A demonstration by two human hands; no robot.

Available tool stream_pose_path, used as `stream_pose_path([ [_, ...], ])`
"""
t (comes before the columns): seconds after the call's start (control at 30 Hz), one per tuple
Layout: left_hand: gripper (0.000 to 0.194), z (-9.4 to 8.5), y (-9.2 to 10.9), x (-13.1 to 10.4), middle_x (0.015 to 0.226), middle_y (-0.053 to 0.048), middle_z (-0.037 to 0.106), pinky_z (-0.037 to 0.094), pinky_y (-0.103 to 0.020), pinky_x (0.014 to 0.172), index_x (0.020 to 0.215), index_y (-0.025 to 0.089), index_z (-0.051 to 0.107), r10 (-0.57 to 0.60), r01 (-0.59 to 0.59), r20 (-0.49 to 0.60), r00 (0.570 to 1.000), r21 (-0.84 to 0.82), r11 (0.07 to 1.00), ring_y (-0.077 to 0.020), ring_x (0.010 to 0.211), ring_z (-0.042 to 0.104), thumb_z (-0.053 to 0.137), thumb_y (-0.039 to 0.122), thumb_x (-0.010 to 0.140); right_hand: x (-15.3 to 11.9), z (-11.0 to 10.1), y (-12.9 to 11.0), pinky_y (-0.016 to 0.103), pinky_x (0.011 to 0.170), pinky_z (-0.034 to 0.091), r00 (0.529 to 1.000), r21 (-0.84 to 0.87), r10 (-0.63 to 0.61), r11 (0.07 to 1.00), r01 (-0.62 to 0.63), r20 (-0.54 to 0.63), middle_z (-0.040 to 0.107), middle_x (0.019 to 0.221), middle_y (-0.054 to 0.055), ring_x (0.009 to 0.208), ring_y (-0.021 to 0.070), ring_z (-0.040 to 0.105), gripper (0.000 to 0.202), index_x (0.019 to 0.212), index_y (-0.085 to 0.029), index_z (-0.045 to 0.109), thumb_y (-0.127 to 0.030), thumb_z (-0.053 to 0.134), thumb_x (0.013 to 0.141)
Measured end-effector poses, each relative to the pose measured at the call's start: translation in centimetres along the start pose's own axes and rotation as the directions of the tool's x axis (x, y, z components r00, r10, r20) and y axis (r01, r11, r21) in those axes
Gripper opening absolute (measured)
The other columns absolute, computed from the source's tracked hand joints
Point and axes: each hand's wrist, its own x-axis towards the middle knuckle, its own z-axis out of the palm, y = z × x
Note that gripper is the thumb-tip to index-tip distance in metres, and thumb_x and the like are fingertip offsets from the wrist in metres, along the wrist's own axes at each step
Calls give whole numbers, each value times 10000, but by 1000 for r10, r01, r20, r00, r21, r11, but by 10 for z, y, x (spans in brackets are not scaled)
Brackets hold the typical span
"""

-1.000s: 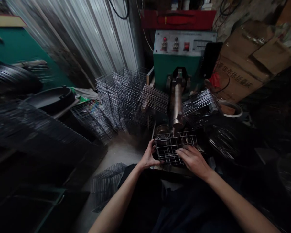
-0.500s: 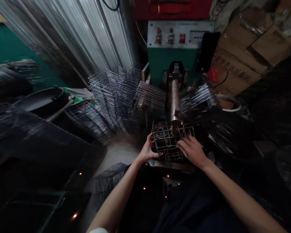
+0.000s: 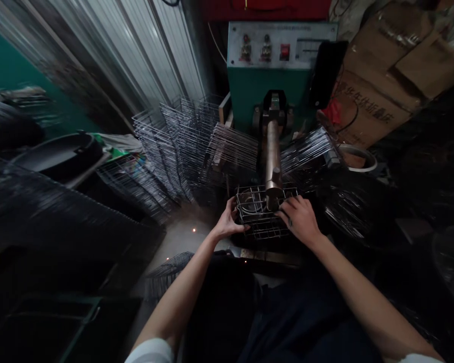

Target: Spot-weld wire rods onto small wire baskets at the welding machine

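Observation:
A small wire basket [image 3: 263,219] sits beneath the metal electrode arm [image 3: 273,161] of a green spot-welding machine [image 3: 268,93]. Its left side is gripped by my left hand [image 3: 227,221], with the thumb along the near edge and the fingers at the far corner. My right hand [image 3: 299,218] is closed over the basket's right part, fingers bent around its wires close beside the arm's tip. The tip reaches down into the wire grid, and I cannot tell exactly which wires it touches. My right fingertips are partly hidden.
Stacked wire grids [image 3: 174,146] stand to the left. Bundles of thin wire rods lie left [image 3: 234,146] and right [image 3: 304,154] of the arm. A black phone [image 3: 328,73] is fixed on the machine's right. Cardboard boxes [image 3: 374,108] are behind, and a few sparks fly low down.
The basket and both hands sit slightly higher in view, and the basket appears tilted differently. My right hand has shifted a little against the wires. Fewer sparks show now.

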Motion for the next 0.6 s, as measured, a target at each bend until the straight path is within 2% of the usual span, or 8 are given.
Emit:
stream_pose_path([
  [0.3, 1196, -9, 1, 16, 1488, -164, 336, 414, -562, 1089, 1479, 293, 200, 14, -13, 70, 997, -23, 1000, -339, 1293, 503, 926, 317, 528, 6, 1, 3, 347, 775, 342, 1000, -24, -19, 1000, 19, -6, 620, 862, 59, 865, 229, 507, 162, 864, -181, 654, -311, 616, 953],
  [0.6, 1224, -9, -6, 28, 1528, -162, 317, 392, -585, 1103, 1498, 322, 190, 15, -10, 96, 995, -51, 999, -360, 1347, 455, 928, 275, 522, 9, 3, 6, 348, 757, 349, 1000, 9, -8, 1000, 8, -25, 632, 834, 65, 859, 232, 515, 197, 841, -182, 660, -324, 599, 963],
])
